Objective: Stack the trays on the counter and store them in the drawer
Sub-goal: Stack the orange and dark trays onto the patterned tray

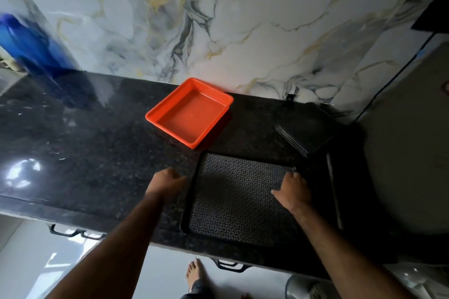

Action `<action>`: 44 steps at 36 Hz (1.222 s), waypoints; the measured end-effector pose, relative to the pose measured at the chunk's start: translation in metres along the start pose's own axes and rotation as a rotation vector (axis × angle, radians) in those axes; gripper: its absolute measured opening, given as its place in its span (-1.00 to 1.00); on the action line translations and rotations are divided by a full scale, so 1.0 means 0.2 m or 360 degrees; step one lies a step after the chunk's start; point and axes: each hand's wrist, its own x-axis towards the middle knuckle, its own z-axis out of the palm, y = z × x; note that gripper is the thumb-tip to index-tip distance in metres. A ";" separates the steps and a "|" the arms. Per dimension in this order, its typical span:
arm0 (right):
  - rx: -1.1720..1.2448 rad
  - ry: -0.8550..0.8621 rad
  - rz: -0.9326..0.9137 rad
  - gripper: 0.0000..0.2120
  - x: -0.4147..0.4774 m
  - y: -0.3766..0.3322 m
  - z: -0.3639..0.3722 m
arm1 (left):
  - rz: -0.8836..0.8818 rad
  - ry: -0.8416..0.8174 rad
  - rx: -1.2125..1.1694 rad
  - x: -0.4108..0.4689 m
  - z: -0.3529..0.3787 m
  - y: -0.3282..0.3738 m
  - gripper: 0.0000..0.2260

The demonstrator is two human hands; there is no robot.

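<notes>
A black tray with a patterned floor (233, 196) lies flat near the front edge of the dark granite counter (85, 153). My right hand (292, 190) grips its right rim, thumb on the patterned floor. My left hand (166, 181) is curled into a fist on the counter just left of the tray's left rim, close to it but apart. An empty orange tray (190, 111) sits farther back, near the marble wall. Another dark tray (308, 126) lies at the back right, partly in shadow.
Black drawer handles (70, 232) (229, 264) show below the counter's front edge. A blue blurred object (29, 43) stands at the back left. A cable (388, 80) runs down the wall at right. My bare foot (194, 272) is on the floor below.
</notes>
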 end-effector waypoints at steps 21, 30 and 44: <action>0.2309 -0.0540 0.0439 -0.78 0.46 -1.33 0.02 | -0.0413 0.0160 -0.1272 0.74 -0.08 0.20 -0.65; 0.2557 -0.0219 0.0578 -0.95 0.44 -1.08 -0.15 | -0.0137 0.0227 -0.0966 0.68 -0.12 0.24 -0.69; 0.1542 -0.0052 0.0641 -0.74 0.05 -0.08 -0.31 | 0.0153 -0.0294 -0.0777 0.24 -0.04 0.26 -0.74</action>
